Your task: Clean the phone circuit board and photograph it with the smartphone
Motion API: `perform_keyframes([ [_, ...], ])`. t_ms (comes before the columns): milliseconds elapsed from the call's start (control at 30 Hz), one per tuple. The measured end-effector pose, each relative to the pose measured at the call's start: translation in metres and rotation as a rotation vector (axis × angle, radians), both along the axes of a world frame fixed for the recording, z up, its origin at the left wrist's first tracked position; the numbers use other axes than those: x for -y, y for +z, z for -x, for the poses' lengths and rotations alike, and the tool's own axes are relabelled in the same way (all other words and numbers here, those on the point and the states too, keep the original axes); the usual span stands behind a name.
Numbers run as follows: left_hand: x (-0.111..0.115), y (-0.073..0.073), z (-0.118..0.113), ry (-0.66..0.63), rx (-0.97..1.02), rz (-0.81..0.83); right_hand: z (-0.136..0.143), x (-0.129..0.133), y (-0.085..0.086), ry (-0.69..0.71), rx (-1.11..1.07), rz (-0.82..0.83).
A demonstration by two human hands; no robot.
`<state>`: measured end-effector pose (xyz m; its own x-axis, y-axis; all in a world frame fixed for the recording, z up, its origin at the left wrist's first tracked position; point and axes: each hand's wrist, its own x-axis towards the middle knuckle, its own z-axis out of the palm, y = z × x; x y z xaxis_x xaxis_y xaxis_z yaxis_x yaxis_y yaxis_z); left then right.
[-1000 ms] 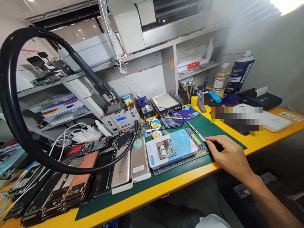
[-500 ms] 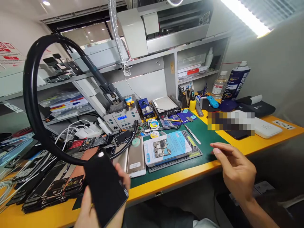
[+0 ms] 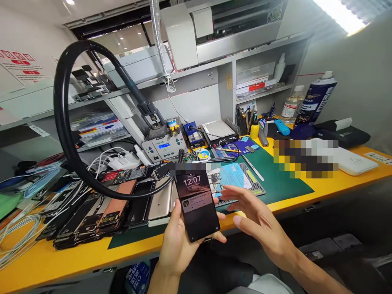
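A black smartphone [image 3: 199, 216] rests upright in my left hand [image 3: 177, 245], its lit lock screen facing me with the time 12:07 and a media panel. The thumb lies along its left edge and fingertips show past its right edge. Just right of the phone, my right hand [image 3: 263, 224] hovers with fingers apart, holding nothing. Behind the phone, partly covered by it, a blue-and-white box [image 3: 234, 173] lies on the green mat [image 3: 286, 185]. A circuit board [image 3: 215, 179] sits on that box.
Stacked phone parts [image 3: 76, 222] and a gold phone [image 3: 158, 200] lie left. A thick black hose [image 3: 61, 130] loops above them. A hot-air station [image 3: 167, 147] stands behind. At right are a spray can [image 3: 315, 100], a clear bottle [image 3: 292, 106] and a white device [image 3: 357, 159].
My left hand has brought the phone up and rightward, and its dark screen is now lit. My right hand has moved left, close to the phone.
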<state>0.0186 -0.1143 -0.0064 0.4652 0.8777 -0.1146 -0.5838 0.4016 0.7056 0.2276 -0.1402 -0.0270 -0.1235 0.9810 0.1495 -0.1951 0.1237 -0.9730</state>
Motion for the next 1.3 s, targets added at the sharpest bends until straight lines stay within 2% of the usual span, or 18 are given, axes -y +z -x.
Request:
perform_keyframes([
  [100, 0.003, -0.002, 0.001, -0.009, 0.025, -0.004, 0.012, -0.006, 0.002, 0.130, -0.046, 0.050],
  [267, 0.006, -0.002, 0.006, 0.023, 0.055, 0.056, 0.027, -0.005, -0.001, 0.245, -0.022, 0.030],
  [667, 0.007, -0.002, 0.005, 0.155, 0.090, 0.170, 0.052, -0.004, -0.002, 0.195, 0.050, 0.020],
  [1033, 0.010, 0.001, 0.006, 0.135, 0.102, 0.185, 0.051, -0.002, 0.004, 0.232, 0.056, 0.024],
  [1300, 0.014, -0.005, 0.006, 0.139, 0.073, 0.199, 0.048, -0.008, 0.001, 0.165, 0.004, 0.030],
])
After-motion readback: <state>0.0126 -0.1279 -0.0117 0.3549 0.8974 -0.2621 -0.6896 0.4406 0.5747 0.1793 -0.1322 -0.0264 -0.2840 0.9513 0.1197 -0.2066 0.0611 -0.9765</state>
